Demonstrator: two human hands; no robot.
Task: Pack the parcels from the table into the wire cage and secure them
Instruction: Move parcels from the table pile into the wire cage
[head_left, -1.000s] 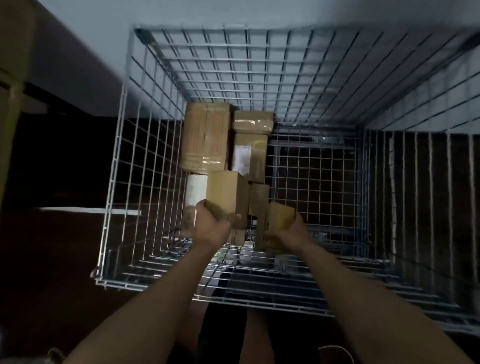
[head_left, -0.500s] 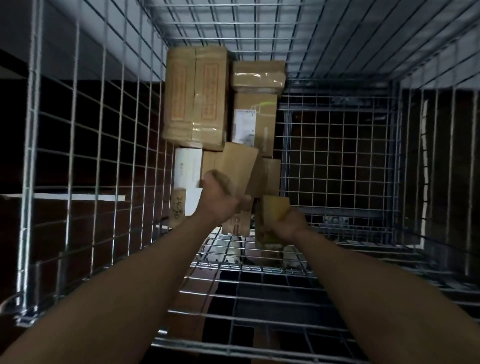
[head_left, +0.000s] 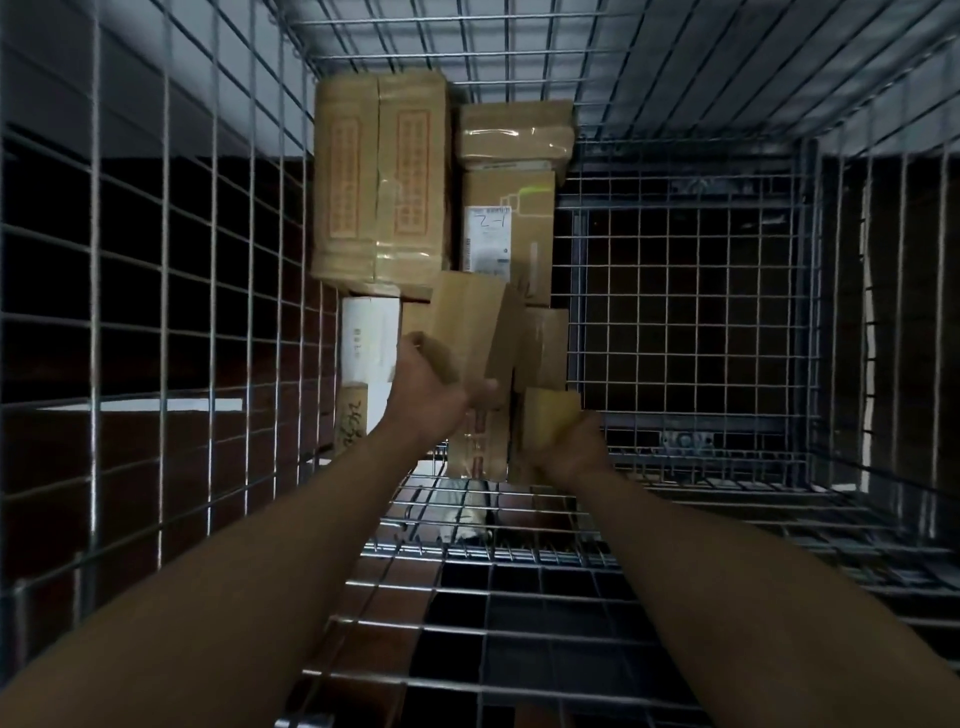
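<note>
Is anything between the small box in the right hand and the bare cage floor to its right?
Nothing visible. The small box in the right hand has bare wire floor beside it; the stacked parcels stand only to its left.

**Parcels clustered toward the cage's left wall**

Inside the wire cage (head_left: 675, 179), the parcels sit together near the left wall. Farthest off, the big parcel (head_left: 379, 182) lies on the left, with the taped parcel (head_left: 514, 135) just beside it on the right. The labelled parcel (head_left: 506, 228) lies nearer than the taped one and touches the big parcel's right side. The flat parcel (head_left: 369, 332) sits nearer again, by the left wall, its far end hidden by the big parcel's near edge. The left hand (head_left: 431, 395) holds a tilted parcel (head_left: 467, 322) over the middle of the cluster. To its right, the right hand (head_left: 571, 447) holds a little parcel (head_left: 550, 415) in front of another parcel (head_left: 545, 343). An upright parcel (head_left: 478, 447) stands between the two hands
</note>
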